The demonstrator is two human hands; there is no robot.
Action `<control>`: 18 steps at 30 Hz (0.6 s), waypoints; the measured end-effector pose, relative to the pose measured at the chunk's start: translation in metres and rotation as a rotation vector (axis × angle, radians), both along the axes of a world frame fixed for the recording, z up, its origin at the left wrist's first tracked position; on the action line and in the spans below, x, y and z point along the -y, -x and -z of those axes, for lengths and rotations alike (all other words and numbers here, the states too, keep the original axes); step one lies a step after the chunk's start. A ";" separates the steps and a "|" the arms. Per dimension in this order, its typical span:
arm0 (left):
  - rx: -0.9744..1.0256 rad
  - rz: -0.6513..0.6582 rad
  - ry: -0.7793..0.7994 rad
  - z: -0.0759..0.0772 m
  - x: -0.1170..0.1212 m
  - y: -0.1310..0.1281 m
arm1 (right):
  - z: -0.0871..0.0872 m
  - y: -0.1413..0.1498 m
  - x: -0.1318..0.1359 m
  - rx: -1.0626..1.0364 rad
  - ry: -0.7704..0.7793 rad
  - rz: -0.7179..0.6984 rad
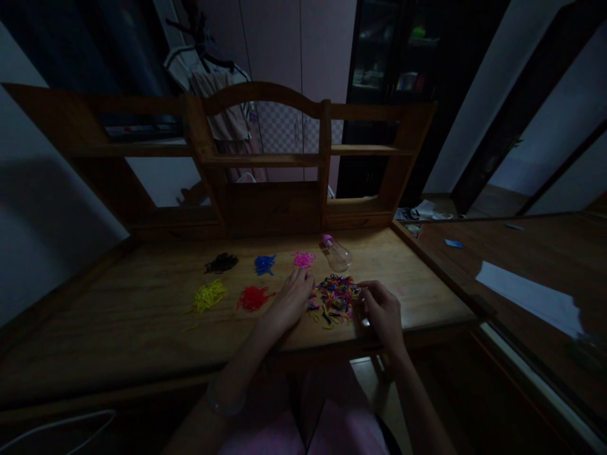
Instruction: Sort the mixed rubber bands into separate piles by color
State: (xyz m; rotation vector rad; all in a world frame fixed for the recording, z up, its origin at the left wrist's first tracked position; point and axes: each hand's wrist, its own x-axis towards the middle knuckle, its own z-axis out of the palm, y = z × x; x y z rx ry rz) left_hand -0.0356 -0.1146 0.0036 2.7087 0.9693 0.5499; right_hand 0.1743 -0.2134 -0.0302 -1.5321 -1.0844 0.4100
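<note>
A mixed heap of thin coloured loops, seemingly rubber bands point(336, 297), lies on the wooden desk between my hands. My left hand point(294, 296) rests flat at the heap's left edge, fingers stretched toward the pink pile point(304, 260). At the right edge, my right hand point(382, 311) has its thumb and fingers pinched together; whatever is between them is too small to make out. Single-colour piles lie to the left: red point(255, 297), blue point(264, 264), yellow point(209, 296) and black point(221, 263).
A clear bottle point(338, 256) with a pink cap lies on its side behind the heap. The desk's wooden shelf unit point(265, 161) rises along the back. On the right, a lower brown surface point(521, 253) holds a white paper sheet point(528, 296) and a small blue packet point(454, 243).
</note>
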 end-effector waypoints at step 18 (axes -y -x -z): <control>0.707 -0.096 0.621 0.017 -0.030 -0.003 | 0.001 -0.001 0.000 0.001 0.020 0.009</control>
